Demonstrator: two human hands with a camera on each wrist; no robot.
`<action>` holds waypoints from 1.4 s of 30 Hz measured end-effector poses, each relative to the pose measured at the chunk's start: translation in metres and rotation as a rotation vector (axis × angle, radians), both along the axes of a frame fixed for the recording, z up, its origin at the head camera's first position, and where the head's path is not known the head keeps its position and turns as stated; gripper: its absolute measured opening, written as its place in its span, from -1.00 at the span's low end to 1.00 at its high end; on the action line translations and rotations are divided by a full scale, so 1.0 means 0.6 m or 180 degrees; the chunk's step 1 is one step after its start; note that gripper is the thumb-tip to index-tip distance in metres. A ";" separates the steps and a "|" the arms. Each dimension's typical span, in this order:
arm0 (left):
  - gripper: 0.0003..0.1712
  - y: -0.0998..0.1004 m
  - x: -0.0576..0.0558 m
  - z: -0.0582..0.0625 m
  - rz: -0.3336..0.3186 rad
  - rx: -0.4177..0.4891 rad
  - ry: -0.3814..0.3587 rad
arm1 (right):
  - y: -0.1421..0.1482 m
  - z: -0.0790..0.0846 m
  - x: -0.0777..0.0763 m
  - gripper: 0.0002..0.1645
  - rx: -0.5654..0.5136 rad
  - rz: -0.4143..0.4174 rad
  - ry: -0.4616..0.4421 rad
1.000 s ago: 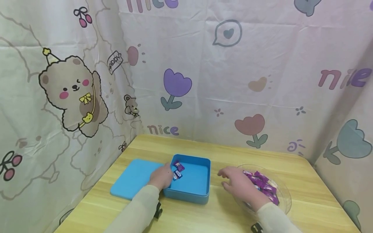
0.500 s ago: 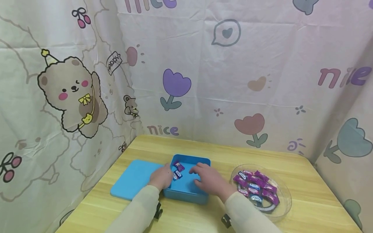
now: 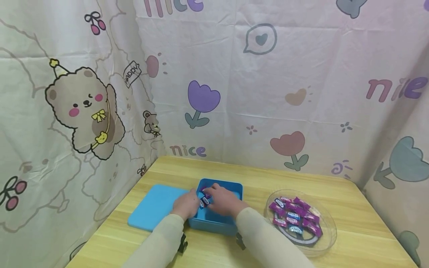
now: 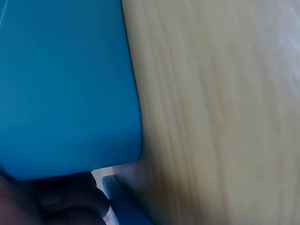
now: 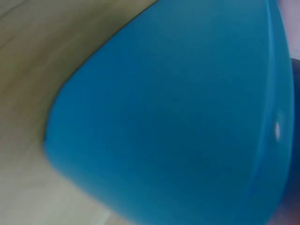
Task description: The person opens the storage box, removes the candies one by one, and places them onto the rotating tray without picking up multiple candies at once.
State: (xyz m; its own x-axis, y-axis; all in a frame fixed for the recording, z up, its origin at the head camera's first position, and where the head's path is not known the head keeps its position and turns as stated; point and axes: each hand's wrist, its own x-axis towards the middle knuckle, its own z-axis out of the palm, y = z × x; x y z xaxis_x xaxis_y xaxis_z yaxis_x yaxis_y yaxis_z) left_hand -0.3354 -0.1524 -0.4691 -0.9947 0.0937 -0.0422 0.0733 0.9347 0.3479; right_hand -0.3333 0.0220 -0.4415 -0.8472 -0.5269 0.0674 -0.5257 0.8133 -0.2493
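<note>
The blue box (image 3: 214,225) stands on the table without its lid. My left hand (image 3: 186,204) grips its left wall; in the left wrist view curled fingers (image 4: 70,197) lie against the box's outside. Inside, toward the left wall, lie small wrapped candies: one purple candy (image 3: 204,190) and beside it a candy with dark blue and white wrapping (image 3: 203,202). My right hand (image 3: 225,200) reaches over the front right of the box, thumb and fingertips apart right at these candies. Its palm side is hidden, and the right wrist view shows mostly the box's outer wall (image 5: 164,122).
A flat blue lid (image 3: 152,206) lies left of the box. To the right stands a clear round dish (image 3: 330,232) with several purple, pink and blue candies (image 3: 295,214). Patterned cloth (image 3: 248,85) hangs behind and along the sides of the wooden table (image 3: 254,173).
My right hand has moved left from over the clear dish into the box, down to the candies there. The left hand keeps its place on the box wall.
</note>
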 end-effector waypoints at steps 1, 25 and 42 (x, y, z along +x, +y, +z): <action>-0.41 0.000 0.001 0.001 -0.0010 -0.0016 -0.0002 | -0.005 -0.001 -0.002 -0.41 0.0019 -0.0019 -0.0009; -0.40 0.010 0.008 0.006 0.0050 0.0106 -0.0081 | -0.032 -0.030 -0.031 -0.42 0.0708 -0.0298 -0.0088; -0.38 0.005 0.010 0.003 0.0063 0.0146 -0.0045 | 0.048 -0.018 -0.028 -0.65 0.0481 -0.0289 -0.0133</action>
State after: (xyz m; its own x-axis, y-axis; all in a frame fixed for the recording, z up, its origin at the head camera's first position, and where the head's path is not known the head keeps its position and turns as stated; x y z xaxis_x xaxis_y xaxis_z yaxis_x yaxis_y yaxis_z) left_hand -0.3294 -0.1496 -0.4676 -0.9957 0.0761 -0.0524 0.0497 0.9190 0.3912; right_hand -0.3501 0.0510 -0.4523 -0.8922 -0.4495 -0.0431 -0.4400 0.8869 -0.1408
